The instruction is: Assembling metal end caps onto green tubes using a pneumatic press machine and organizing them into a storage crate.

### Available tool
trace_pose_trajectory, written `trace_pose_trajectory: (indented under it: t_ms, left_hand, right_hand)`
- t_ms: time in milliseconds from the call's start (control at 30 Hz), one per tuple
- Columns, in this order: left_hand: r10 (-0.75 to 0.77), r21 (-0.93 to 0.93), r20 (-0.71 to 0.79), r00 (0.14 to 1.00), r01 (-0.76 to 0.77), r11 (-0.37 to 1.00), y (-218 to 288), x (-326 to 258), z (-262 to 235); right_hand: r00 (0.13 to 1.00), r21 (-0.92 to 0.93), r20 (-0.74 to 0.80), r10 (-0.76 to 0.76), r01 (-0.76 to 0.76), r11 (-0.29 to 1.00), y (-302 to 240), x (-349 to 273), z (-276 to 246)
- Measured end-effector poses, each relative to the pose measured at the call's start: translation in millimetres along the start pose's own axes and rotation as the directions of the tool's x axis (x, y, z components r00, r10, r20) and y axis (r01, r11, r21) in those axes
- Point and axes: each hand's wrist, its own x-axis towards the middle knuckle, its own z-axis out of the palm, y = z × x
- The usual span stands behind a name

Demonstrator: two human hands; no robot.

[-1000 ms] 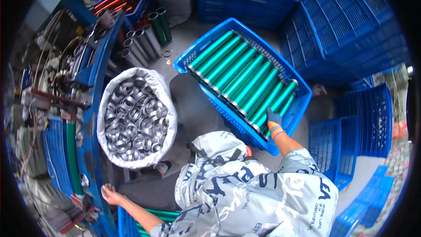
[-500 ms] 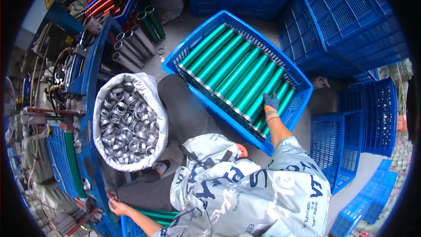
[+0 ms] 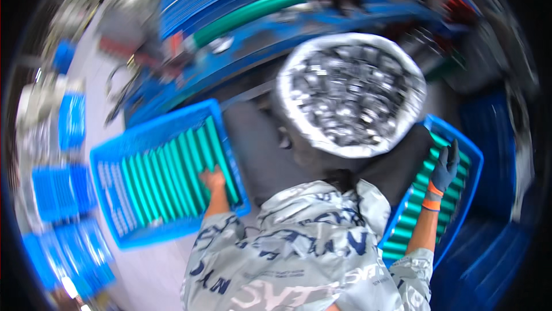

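Observation:
My left hand [image 3: 214, 180], bare and smeared by motion, is at the right side of the left blue crate [image 3: 167, 120], over a row of green tubes [image 3: 167, 179]. Whether its fingers grip a tube cannot be made out. On my other side, my right hand [image 3: 445, 168] wears a dark glove with an orange cuff. Its fingers are stretched out and apart above more green tubes [image 3: 428, 196] in the right blue crate [image 3: 475, 181]. No tube is visibly held in that hand.
A white sack [image 3: 287, 104] full of silvery metal rings [image 3: 351, 95] stands ahead, between the crates. Behind it runs a blue workbench [image 3: 253, 43] with a long green tube [image 3: 253, 15] above it. Blue crates [image 3: 54, 193] are stacked at the far left.
My view has swung left, so the sack is now ahead and the left crate shows fully. My left hand has moved from beside the bench onto that crate's tubes; my right hand stays over its crate.

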Motion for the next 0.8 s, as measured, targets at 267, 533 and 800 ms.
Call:
trace_pose_trajectory:
  t_ms: [267, 533, 800]
  left_hand:
    - [-0.117, -0.268, 0.311, 0.943, 0.205, 0.941, 78.5, -50.0, -28.0]
    - [-0.132, -0.439, 0.414, 0.901, 0.325, 0.838, 25.4, -34.7, -67.2]
    - [0.128, -0.695, 0.13, 0.983, -0.001, 0.719, 92.8, -27.8, -210.1]
  right_hand:
    - [0.466, -0.103, 0.819, -0.335, 0.693, 0.713, -123.6, -50.7, 325.7]
    - [0.487, -0.274, 0.844, -0.226, 0.753, 0.599, -48.1, -78.7, 364.8]
    - [0.621, -0.364, 0.783, 0.03, 0.419, 0.832, -54.0, -64.0, 315.4]
